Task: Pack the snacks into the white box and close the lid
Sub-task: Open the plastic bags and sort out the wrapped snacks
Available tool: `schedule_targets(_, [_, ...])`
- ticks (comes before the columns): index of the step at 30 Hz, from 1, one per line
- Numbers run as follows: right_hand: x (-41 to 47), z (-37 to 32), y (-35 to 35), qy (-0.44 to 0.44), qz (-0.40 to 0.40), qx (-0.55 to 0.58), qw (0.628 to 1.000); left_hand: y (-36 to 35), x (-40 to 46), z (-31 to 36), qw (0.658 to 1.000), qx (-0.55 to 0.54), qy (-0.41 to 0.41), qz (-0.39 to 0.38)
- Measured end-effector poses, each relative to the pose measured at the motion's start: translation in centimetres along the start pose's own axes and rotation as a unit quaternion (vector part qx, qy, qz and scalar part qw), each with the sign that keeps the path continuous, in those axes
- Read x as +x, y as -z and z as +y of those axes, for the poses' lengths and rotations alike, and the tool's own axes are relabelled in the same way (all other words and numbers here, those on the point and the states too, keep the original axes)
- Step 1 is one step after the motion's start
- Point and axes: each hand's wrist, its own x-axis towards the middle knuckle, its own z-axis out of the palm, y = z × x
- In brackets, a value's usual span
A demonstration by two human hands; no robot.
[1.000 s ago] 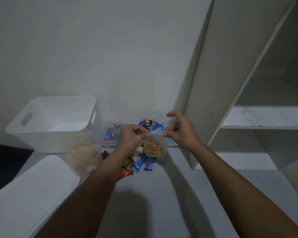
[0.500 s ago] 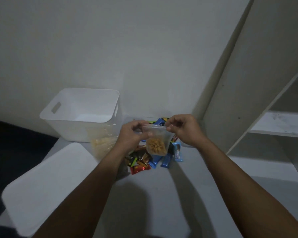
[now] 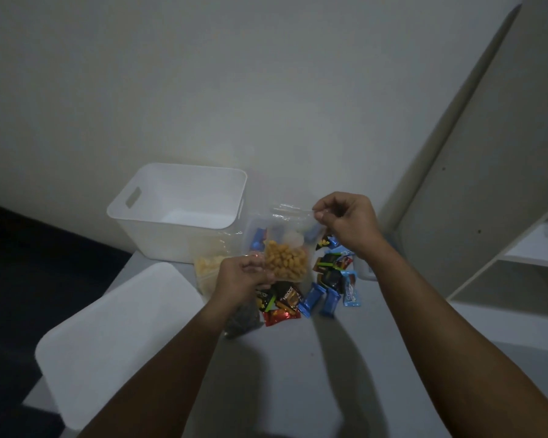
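Note:
A clear zip bag of orange puffed snacks [image 3: 286, 260] hangs above the table between both hands. My right hand [image 3: 342, 222] pinches its top right corner. My left hand [image 3: 244, 276] holds its lower left edge. The white box [image 3: 159, 232] stands open at the back left, with nothing showing inside it. Its white lid [image 3: 114, 336] lies flat at the front left. Below the bag lies a pile of small wrapped snacks [image 3: 326, 289] in blue, black and red wrappers. A second clear bag of pale chips [image 3: 208, 270] leans against the box.
A grey table [image 3: 298, 368] carries everything; its left edge drops to a dark floor [image 3: 29, 279]. A white shelving unit [image 3: 494, 216] stands at the right. A clear plastic tub [image 3: 366, 273] with more snacks sits behind the pile. A dark bag [image 3: 242, 322] lies under my left forearm.
My left hand moved from the bag's top edge down to its lower left side. My right hand keeps the top corner. The camera view shifted so the box and pile sit further right.

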Motion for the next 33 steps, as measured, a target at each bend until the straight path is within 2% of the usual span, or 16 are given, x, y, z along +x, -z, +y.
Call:
schedule_targets(5, [0.7,-0.4,-1.0,-0.009,-0.023,-0.001,1.0,1.3,0.5,-1.5,1.0,0.021,0.006,0.005])
schedule_targets(10, [0.6,-0.8,-2.7,-0.019,-0.089,-0.025,0.996,2.7,0.6,-2.8,0.987,0.141,-0.027,-0.075])
schedule_targets(12, [0.4,-1.1,-3.2,-0.021,-0.135,-0.055,0.989,3.1,0.5,-2.3,0.99,0.104,-0.027,-0.095])
schedule_targets(14, [0.3,-1.1,-3.9,-0.018,-0.161,-0.078,0.984,3.2,0.3,-1.4,0.995,0.057,-0.036,-0.071])
schedule_targets(17, [0.1,-0.5,-5.2,-0.014,-0.146,-0.092,0.985,3.4,0.4,-0.6,0.998,0.032,-0.049,-0.015])
schedule_targets(20, [-0.3,0.0,-6.5,-0.015,-0.105,-0.081,0.991,4.4,0.5,-1.3,0.999,0.017,-0.027,-0.003])
schedule_targets(26, [-1.3,1.6,-9.4,-0.027,-0.169,-0.095,0.981,6.3,-0.6,-3.3,0.999,0.024,0.045,-0.016])
schedule_targets(33, [-3.3,3.9,-12.8,-0.051,-0.252,-0.181,0.949,7.7,-1.9,-6.5,0.973,0.201,0.085,-0.072])
